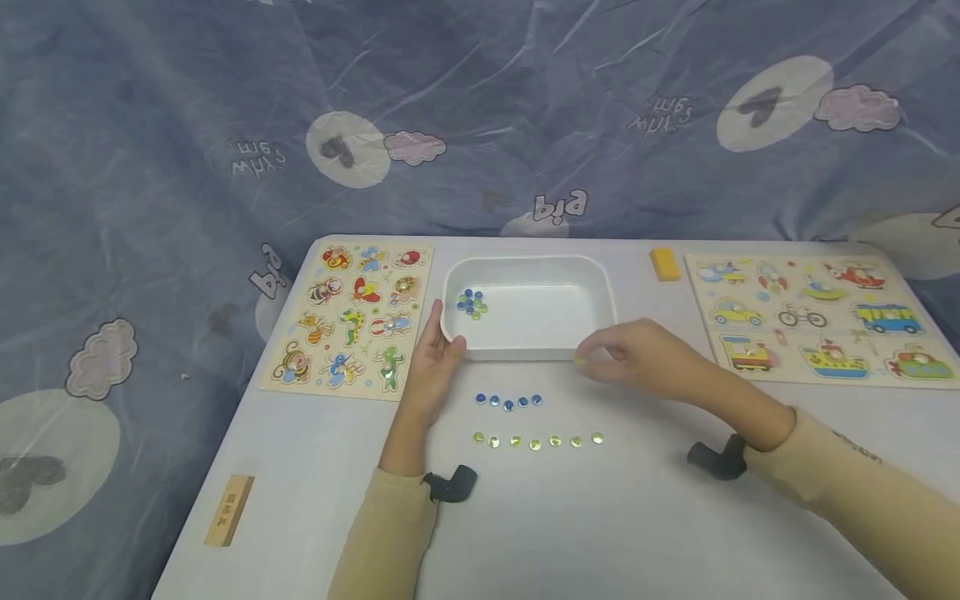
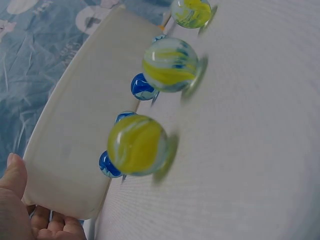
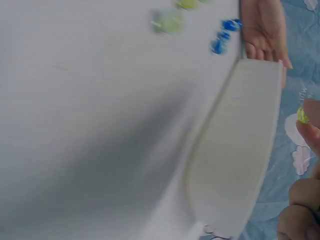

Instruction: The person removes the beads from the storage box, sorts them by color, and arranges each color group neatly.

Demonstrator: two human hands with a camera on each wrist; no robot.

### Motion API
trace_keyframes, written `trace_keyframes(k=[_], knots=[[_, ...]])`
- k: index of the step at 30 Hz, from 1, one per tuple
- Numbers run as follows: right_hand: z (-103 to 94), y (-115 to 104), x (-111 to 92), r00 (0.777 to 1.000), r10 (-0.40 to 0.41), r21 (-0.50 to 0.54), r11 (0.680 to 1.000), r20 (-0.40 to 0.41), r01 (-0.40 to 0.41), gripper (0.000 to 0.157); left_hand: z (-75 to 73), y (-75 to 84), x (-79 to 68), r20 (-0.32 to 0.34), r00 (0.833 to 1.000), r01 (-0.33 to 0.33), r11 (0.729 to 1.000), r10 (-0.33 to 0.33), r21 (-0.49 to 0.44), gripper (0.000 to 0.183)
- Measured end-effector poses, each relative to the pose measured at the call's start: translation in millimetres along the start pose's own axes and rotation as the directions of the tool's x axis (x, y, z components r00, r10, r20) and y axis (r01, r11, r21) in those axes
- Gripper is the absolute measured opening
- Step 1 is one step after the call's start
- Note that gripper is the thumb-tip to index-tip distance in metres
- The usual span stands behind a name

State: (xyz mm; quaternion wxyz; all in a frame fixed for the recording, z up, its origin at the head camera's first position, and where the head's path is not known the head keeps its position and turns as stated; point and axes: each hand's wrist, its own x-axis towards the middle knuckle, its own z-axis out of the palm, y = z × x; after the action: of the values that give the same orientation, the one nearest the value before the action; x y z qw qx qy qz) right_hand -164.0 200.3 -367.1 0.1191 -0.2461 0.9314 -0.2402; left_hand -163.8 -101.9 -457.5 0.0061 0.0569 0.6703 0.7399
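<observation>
A white rectangular tray stands at the middle of the table, with several blue and yellow-green marbles gathered at its left end. My left hand grips the tray's left front corner; in the left wrist view the thumb is at the rim and the fingers curl under the side. Just off the tray's front right corner, my right hand pinches a yellow marble between thumb and forefinger. Nearer me lie a row of blue marbles and a longer row of yellow-green marbles.
An insect puzzle board lies left of the tray, and a vehicle puzzle board lies to the right. A yellow block sits near the back edge. A wooden block rests at the left front. Patterned blue cloth hangs behind.
</observation>
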Motion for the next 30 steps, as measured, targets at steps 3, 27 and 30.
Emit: trace_keyframes(k=[3, 27, 30], knots=[[11.5, 12, -20, 0.999, 0.002, 0.008, 1.000, 0.032, -0.002, 0.016, -1.3, -1.1, -0.2, -0.004, 1.000, 0.000, 1.000, 0.000, 0.005, 0.072], [45.3, 38, -61, 0.975, 0.135, -0.115, 0.987, 0.178, -0.116, 0.012, -3.2, -23.6, 5.0, -0.019, 0.999, -0.043, 0.999, 0.044, 0.024, 0.070], [43.2, 37, -63, 0.975, 0.138, -0.112, 0.987, 0.174, -0.119, 0.014, -2.5, -23.2, 5.1, -0.016, 0.999, -0.045, 0.999, 0.046, 0.024, 0.070]])
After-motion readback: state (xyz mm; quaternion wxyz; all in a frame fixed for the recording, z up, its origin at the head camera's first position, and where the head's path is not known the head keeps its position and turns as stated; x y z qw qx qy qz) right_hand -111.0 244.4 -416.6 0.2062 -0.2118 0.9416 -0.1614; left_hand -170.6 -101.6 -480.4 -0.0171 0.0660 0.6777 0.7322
